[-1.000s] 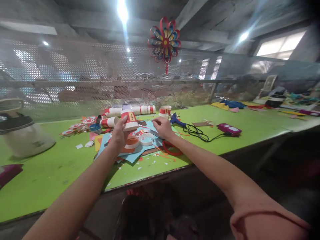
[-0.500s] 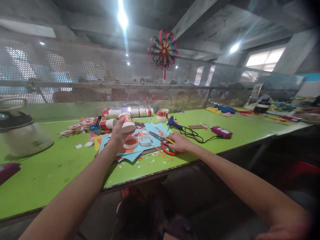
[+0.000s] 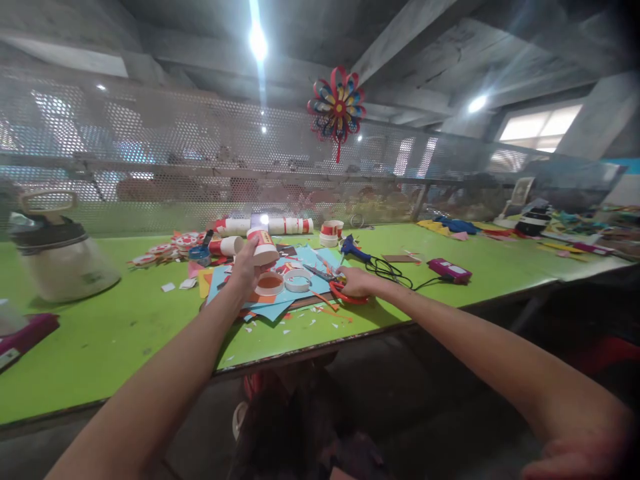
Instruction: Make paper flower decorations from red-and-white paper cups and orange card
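Observation:
My left hand (image 3: 245,268) grips a red-and-white paper cup (image 3: 264,249), tilted above the pile of coloured paper. My right hand (image 3: 359,283) has its fingers closed at the handles of a pair of scissors (image 3: 344,293) with red-orange loops. The blades point left over light blue paper (image 3: 273,311). Between my hands lie two white paper rings, a left ring (image 3: 270,291) and a right ring (image 3: 298,288). Orange strips and small paper scraps are scattered around them.
Behind lie a row of stacked cups (image 3: 285,226) and cut cup pieces (image 3: 330,233). A blue glue gun (image 3: 355,249) with a black cable and a purple box (image 3: 449,271) are on the right. A large jug (image 3: 70,267) stands left. A flower ornament (image 3: 339,108) hangs above.
The view has shifted slightly left. My right fingers have drawn in around the scissors' handles. My left hand still holds the cup over the paper.

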Demonstrator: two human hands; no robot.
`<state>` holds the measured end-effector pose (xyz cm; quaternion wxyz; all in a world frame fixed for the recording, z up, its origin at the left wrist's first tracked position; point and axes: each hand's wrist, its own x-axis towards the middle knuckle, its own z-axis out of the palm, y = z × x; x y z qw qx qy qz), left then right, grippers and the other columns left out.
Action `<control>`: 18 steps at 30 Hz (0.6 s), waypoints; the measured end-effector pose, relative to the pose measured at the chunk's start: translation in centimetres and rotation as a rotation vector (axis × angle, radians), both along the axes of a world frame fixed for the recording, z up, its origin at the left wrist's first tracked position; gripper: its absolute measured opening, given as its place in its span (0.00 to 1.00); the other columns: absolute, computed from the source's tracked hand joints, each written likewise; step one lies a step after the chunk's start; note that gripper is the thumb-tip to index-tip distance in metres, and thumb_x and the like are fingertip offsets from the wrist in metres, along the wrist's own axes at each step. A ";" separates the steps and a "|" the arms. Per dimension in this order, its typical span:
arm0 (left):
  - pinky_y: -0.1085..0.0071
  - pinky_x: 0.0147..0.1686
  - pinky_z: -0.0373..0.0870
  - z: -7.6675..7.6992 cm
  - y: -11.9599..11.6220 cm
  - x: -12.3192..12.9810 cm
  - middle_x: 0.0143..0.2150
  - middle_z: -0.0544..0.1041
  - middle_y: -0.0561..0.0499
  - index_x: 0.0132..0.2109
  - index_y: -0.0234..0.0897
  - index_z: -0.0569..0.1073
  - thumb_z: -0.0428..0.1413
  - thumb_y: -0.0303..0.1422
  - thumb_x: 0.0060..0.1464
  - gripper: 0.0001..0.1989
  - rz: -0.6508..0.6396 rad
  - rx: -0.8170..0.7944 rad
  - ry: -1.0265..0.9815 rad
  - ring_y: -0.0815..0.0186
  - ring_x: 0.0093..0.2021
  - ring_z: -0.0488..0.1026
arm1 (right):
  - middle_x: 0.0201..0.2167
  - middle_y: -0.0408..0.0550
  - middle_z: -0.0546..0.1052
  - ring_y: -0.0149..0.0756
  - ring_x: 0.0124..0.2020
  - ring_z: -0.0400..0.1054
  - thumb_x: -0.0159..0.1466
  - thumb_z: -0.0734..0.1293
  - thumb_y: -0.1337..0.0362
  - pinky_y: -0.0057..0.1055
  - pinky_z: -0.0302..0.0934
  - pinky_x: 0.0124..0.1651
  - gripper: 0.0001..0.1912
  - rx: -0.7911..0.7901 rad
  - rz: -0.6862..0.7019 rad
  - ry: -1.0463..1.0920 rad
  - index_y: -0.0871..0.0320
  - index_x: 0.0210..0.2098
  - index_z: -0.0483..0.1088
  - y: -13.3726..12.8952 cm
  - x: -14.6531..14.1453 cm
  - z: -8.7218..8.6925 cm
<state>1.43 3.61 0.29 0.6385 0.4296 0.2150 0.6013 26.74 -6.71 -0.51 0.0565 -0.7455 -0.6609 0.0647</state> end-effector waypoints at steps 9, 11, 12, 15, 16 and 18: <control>0.70 0.27 0.74 -0.6 1.5 0.3 0.27 0.75 0.49 0.39 0.36 0.72 0.60 0.47 0.46 0.20 0.043 -0.056 -0.062 0.65 0.26 0.74 | 0.48 0.50 0.71 0.40 0.45 0.69 0.65 0.64 0.62 0.41 0.66 0.45 0.14 0.115 -0.027 0.285 0.60 0.48 0.68 0.0 0.6 -0.1; 0.70 0.27 0.74 -0.7 1.8 0.3 0.27 0.75 0.49 0.38 0.36 0.72 0.60 0.46 0.46 0.19 0.045 -0.066 -0.064 0.64 0.27 0.74 | 0.44 0.48 0.73 0.38 0.40 0.70 0.65 0.65 0.62 0.37 0.68 0.40 0.13 0.137 -0.035 0.408 0.61 0.46 0.69 -0.2 0.5 0.2; 0.70 0.27 0.74 -0.7 1.8 0.3 0.27 0.75 0.49 0.39 0.36 0.72 0.60 0.46 0.47 0.19 0.046 -0.067 -0.066 0.64 0.27 0.74 | 0.41 0.46 0.74 0.36 0.36 0.71 0.65 0.65 0.62 0.34 0.69 0.37 0.12 0.149 -0.043 0.475 0.62 0.45 0.69 -0.3 0.4 0.4; 0.69 0.28 0.74 -0.7 1.7 0.2 0.28 0.75 0.49 0.39 0.36 0.72 0.61 0.46 0.46 0.19 0.061 -0.057 -0.079 0.64 0.27 0.73 | 0.30 0.42 0.73 0.27 0.24 0.68 0.65 0.64 0.64 0.26 0.66 0.27 0.10 0.205 -0.067 0.682 0.63 0.43 0.68 -0.5 0.0 1.1; 0.69 0.28 0.74 -0.7 1.6 0.2 0.28 0.75 0.48 0.39 0.36 0.72 0.61 0.46 0.45 0.20 0.068 -0.052 -0.088 0.64 0.27 0.73 | 0.27 0.40 0.72 0.26 0.21 0.67 0.64 0.65 0.66 0.25 0.65 0.25 0.08 0.233 -0.073 0.747 0.63 0.42 0.68 -0.6 -0.2 1.3; 0.67 0.29 0.74 -0.7 1.5 0.2 0.28 0.75 0.48 0.40 0.36 0.72 0.62 0.47 0.44 0.21 0.075 -0.035 -0.101 0.63 0.28 0.73 | 0.20 0.36 0.69 0.24 0.17 0.64 0.59 0.67 0.71 0.23 0.63 0.22 0.08 0.295 -0.078 0.864 0.62 0.39 0.68 -0.7 -0.4 1.7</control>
